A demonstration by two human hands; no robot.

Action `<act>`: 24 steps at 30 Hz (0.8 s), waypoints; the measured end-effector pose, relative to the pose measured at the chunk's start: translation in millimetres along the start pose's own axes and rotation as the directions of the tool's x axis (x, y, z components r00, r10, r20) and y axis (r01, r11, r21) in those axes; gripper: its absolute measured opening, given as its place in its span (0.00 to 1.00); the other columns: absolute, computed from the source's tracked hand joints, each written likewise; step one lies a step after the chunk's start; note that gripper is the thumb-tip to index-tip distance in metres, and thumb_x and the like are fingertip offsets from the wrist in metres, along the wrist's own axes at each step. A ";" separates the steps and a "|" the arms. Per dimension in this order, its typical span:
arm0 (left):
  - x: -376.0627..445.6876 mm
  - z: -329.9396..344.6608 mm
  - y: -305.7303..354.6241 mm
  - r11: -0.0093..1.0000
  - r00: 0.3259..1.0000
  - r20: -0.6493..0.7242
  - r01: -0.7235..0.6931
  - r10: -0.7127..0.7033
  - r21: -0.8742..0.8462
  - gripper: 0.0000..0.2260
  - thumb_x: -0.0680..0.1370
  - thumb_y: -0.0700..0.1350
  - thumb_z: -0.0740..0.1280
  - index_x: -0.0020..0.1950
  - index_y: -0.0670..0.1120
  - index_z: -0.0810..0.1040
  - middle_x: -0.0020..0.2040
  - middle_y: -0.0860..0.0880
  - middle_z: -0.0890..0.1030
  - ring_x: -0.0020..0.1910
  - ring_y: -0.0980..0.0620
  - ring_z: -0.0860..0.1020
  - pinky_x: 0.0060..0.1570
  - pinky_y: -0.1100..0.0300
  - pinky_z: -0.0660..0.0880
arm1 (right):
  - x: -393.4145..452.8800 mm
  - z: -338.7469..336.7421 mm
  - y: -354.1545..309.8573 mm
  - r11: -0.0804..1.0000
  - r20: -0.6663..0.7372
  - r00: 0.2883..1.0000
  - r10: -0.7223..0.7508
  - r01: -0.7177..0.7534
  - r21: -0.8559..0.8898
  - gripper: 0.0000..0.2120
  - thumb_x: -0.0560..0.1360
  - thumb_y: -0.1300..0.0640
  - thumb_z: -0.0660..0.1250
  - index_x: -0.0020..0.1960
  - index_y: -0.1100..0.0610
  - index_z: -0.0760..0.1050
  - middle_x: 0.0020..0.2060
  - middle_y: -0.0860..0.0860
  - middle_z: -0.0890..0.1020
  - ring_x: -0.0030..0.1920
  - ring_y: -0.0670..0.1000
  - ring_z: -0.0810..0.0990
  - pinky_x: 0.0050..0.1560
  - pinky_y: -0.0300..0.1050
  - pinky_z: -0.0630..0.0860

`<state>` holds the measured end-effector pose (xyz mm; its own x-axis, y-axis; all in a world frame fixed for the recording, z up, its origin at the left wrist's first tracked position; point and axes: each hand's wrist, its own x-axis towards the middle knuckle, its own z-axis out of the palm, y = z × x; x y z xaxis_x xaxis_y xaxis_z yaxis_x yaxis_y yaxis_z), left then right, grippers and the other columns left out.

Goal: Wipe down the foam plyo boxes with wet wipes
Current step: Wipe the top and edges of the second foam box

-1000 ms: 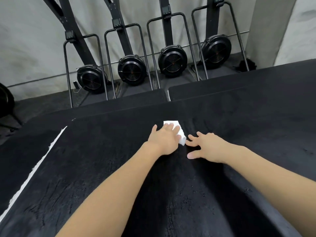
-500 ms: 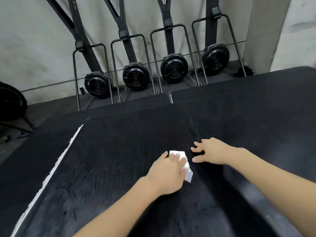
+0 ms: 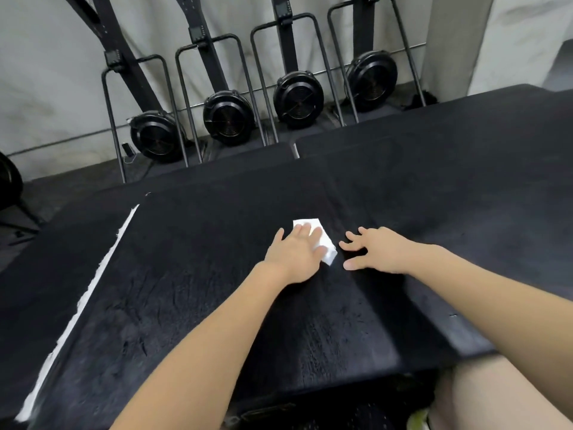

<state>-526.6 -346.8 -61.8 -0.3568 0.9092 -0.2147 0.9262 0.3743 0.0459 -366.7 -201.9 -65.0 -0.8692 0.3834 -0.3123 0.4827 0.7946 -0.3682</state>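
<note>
Black foam plyo box (image 3: 192, 305), scuffed top; four fan machines (image 3: 229, 117) along grey wall. Left hand (image 3: 294, 256) flat, pressing white wipe (image 3: 322, 240). Right hand (image 3: 376, 251) splayed, grasping nothing, resting on box.

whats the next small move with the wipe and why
Probably draw the left hand back toward the body, keeping the wipe pressed flat under it. The wipe lies far out on the box top, and the right hand braces beside it.

Four black fan-wheel machines (image 3: 231, 117) on upright rails, in a row from 10 to 1 o'clock against the pale wall (image 3: 46, 72) (make unreadable). Dark floor (image 3: 77, 178) beneath them.
</note>
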 end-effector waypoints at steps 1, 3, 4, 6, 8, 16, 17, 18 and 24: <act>5.9 -0.5 -0.6 1.000 1.000 0.006 0.010 -0.010 0.000 0.25 0.85 0.55 0.47 0.82 0.50 0.52 0.82 0.48 0.53 0.81 0.50 0.52 0.79 0.43 0.45 | -0.3 0.4 -0.4 1.000 0.000 1.000 0.003 -0.003 0.003 0.30 0.78 0.38 0.64 0.78 0.42 0.61 0.79 0.44 0.56 0.80 0.51 0.49 0.78 0.49 0.51; 6.2 -1.7 0.8 1.000 1.000 0.000 0.003 -0.003 0.017 0.25 0.85 0.55 0.48 0.82 0.50 0.53 0.82 0.46 0.54 0.80 0.48 0.53 0.79 0.43 0.45 | -0.4 0.4 -1.7 1.000 -0.006 1.000 0.002 -0.002 -0.009 0.30 0.79 0.39 0.64 0.78 0.43 0.61 0.79 0.45 0.56 0.80 0.51 0.49 0.78 0.48 0.51; 0.5 -1.8 3.2 1.000 1.000 -0.003 -0.015 0.015 0.025 0.26 0.85 0.55 0.48 0.82 0.50 0.54 0.82 0.46 0.55 0.80 0.48 0.55 0.79 0.43 0.46 | -0.7 0.3 -1.9 1.000 -0.009 1.000 0.001 -0.001 -0.015 0.30 0.79 0.39 0.63 0.78 0.44 0.61 0.80 0.46 0.56 0.80 0.51 0.49 0.78 0.48 0.51; -23.4 0.8 11.2 0.997 0.998 -0.015 -0.064 0.064 0.044 0.25 0.84 0.55 0.50 0.81 0.49 0.57 0.80 0.45 0.60 0.78 0.47 0.59 0.79 0.44 0.48 | -0.9 1.8 -1.6 1.000 -0.012 1.000 0.000 0.000 -0.008 0.30 0.79 0.39 0.63 0.78 0.44 0.61 0.80 0.46 0.56 0.80 0.51 0.49 0.78 0.49 0.50; -54.0 10.3 21.3 0.992 0.991 -0.057 -0.115 0.118 0.044 0.24 0.83 0.56 0.50 0.77 0.48 0.62 0.75 0.46 0.66 0.74 0.47 0.64 0.78 0.46 0.53 | 1.4 2.0 -0.1 1.000 -0.010 1.000 0.001 -0.001 -0.020 0.30 0.79 0.38 0.62 0.78 0.43 0.60 0.80 0.45 0.55 0.80 0.51 0.48 0.78 0.49 0.50; -144.9 28.2 51.3 0.960 0.957 -0.114 -0.253 0.266 0.118 0.27 0.81 0.57 0.45 0.73 0.43 0.66 0.70 0.45 0.70 0.69 0.45 0.67 0.74 0.50 0.60 | -1.6 5.3 0.6 1.000 -0.004 1.000 0.008 -0.008 -0.019 0.29 0.79 0.38 0.62 0.78 0.42 0.60 0.80 0.46 0.55 0.80 0.53 0.48 0.78 0.51 0.50; -139.8 27.4 48.3 0.961 0.961 -0.101 -0.245 0.259 0.131 0.29 0.81 0.58 0.42 0.75 0.43 0.64 0.73 0.45 0.69 0.72 0.45 0.65 0.76 0.48 0.57 | -1.4 5.1 0.7 1.000 -0.003 1.000 0.012 -0.012 -0.026 0.29 0.79 0.37 0.62 0.78 0.41 0.60 0.80 0.46 0.55 0.80 0.54 0.50 0.78 0.52 0.52; -131.5 24.4 44.8 0.964 0.967 -0.090 -0.224 0.238 0.142 0.31 0.80 0.58 0.40 0.77 0.43 0.62 0.75 0.45 0.67 0.74 0.46 0.63 0.77 0.47 0.55 | -2.1 4.4 0.0 0.999 0.000 1.000 0.013 -0.013 -0.036 0.29 0.79 0.37 0.61 0.78 0.41 0.60 0.80 0.47 0.55 0.80 0.54 0.52 0.77 0.52 0.54; -58.3 15.5 23.3 0.994 0.996 -0.060 -0.056 0.062 0.098 0.22 0.85 0.51 0.49 0.78 0.47 0.59 0.77 0.44 0.63 0.75 0.45 0.62 0.78 0.42 0.51 | -9.3 1.2 -10.4 0.983 0.014 0.999 0.041 -0.038 -0.177 0.29 0.82 0.38 0.56 0.80 0.42 0.54 0.81 0.47 0.52 0.80 0.56 0.53 0.76 0.55 0.59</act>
<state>-482.4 -393.9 -63.3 -0.3054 0.9399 -0.1525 0.9522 0.3033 -0.0379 -363.6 -214.3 -59.4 -0.8471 0.4089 -0.3395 0.4886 0.8505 -0.1949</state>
